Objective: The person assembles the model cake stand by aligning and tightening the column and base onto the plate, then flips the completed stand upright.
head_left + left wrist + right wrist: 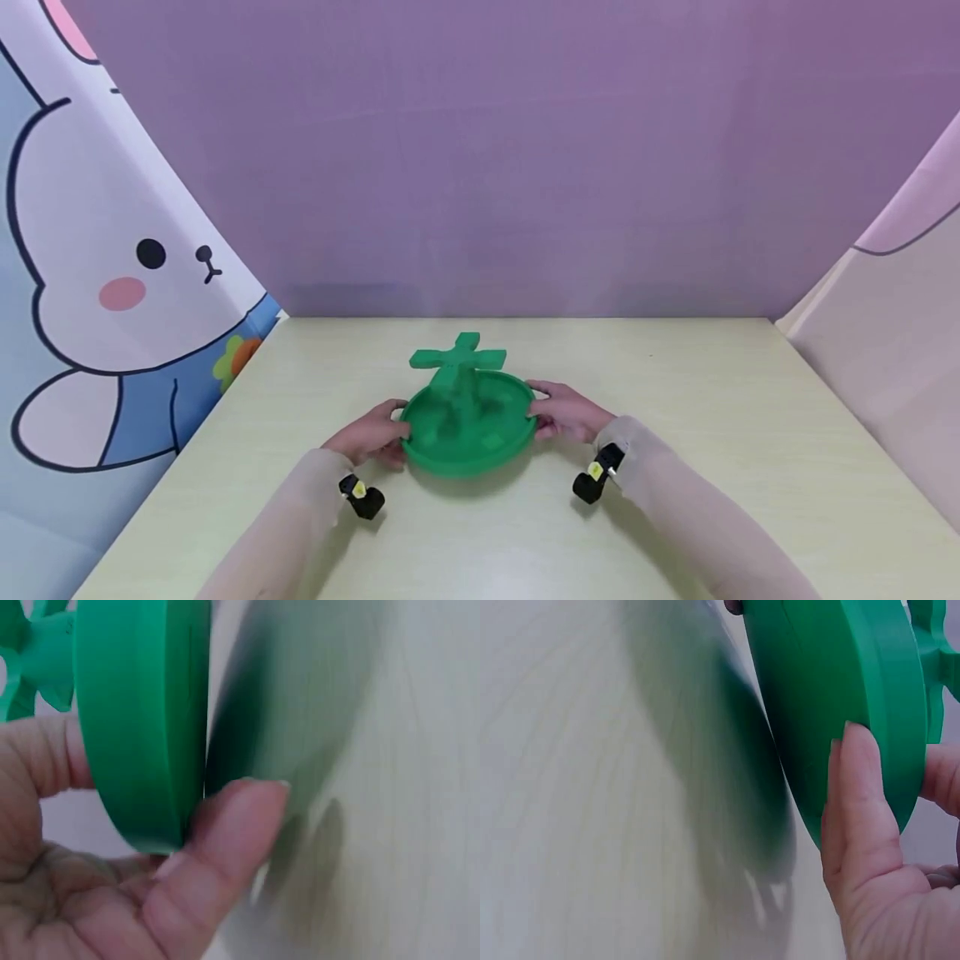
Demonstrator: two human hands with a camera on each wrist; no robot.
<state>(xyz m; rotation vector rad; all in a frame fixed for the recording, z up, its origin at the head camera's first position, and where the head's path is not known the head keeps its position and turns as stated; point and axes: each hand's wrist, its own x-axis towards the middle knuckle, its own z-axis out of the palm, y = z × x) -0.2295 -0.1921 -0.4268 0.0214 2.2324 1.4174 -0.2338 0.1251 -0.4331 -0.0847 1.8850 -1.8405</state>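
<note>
A round green dish [468,465] has a low raised rim. From its middle rises a post topped by a flat four-armed cross [458,357]. My left hand [372,435] grips the dish's left edge, and my right hand [567,412] holds the opposite edge. In the left wrist view, fingers show on both faces of the dish [127,727]. The right wrist view has fingers [862,780] lying along the underside near the edge. A shadow gap shows between the dish and the table in both wrist views.
The pale wood-grain table [712,483] lies beneath both arms. Behind it stands a purple backdrop [525,167], with a cartoon-printed cloth [82,217] on the left and a pale one [885,333] on the right. Small black cameras [597,472] sit on both wrists.
</note>
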